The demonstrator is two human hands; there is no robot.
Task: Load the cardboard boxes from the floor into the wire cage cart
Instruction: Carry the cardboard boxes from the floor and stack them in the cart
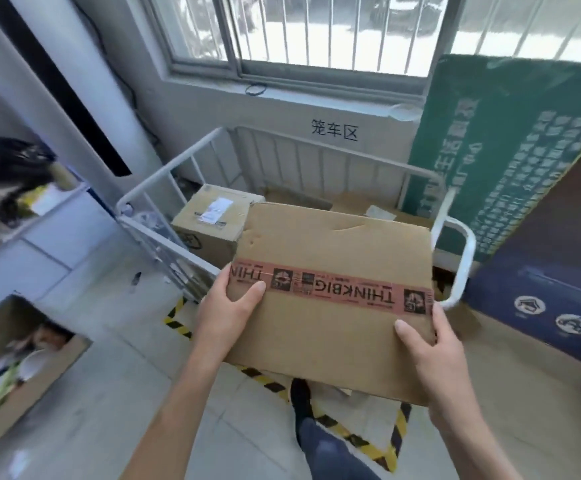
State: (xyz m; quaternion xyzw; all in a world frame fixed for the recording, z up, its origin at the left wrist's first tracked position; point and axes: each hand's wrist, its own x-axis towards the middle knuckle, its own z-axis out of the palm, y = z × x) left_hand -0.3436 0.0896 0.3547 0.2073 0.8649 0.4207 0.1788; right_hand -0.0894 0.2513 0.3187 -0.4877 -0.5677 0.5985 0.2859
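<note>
I hold a flat cardboard box (334, 251) sealed with a pink printed tape strip, raised in front of me over the near rail of the white wire cage cart (164, 181). My left hand (226, 310) grips its left edge at the tape, thumb on top. My right hand (434, 355) grips the near right corner. Inside the cart a smaller cardboard box (209, 220) with a white label stands at the left, and flattened cardboard (351, 202) lies on the cart's bottom behind it.
An open carton of odds and ends (15, 362) stands on the floor at left. Green and dark blue boards (510, 161) lean against the wall right of the cart. Yellow-black floor tape (351, 438) marks the bay; my foot (301, 400) stands on it. White shelving (39, 220) at far left.
</note>
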